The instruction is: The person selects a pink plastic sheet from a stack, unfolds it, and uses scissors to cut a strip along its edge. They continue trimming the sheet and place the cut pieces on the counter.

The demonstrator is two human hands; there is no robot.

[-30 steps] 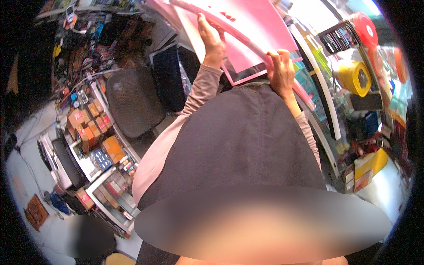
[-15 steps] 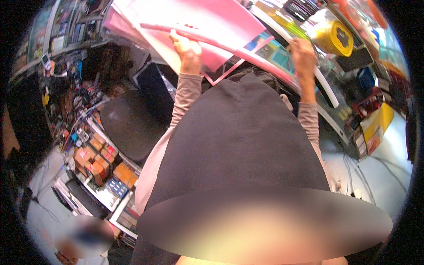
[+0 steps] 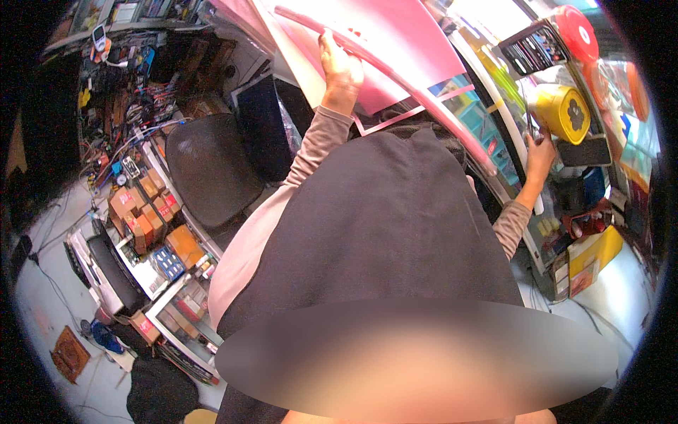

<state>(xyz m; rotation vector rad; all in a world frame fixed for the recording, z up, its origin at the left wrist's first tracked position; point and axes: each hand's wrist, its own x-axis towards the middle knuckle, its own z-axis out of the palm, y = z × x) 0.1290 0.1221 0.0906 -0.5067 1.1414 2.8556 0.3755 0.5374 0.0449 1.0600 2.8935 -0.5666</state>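
Observation:
My left hand (image 3: 342,76) is closed on the rolled edge of a pink wrapping sheet (image 3: 417,92). The long roll slants from the upper left down toward the right, in front of my body. Flat pink sheets (image 3: 424,35) lie beyond it, and a square pink-edged corner pokes out below my left hand. Away from the roll, my right hand (image 3: 541,150) is beside a yellow container (image 3: 561,113) with a dark flower shape on its lid. Its fingers are closed on a slim dark tool (image 3: 528,116), whose kind is too small to tell.
A phone-like dark screen (image 3: 533,49) and a red round lid (image 3: 578,34) are at the upper right. To my left stands a dark mesh chair (image 3: 212,169). Small cardboard boxes (image 3: 145,205) and a glass display case (image 3: 183,318) are at the lower left.
My right hand has left the pink roll's side and moved right to the yellow container, where it grips a slim dark tool. My left hand keeps its hold; the whole view has shifted.

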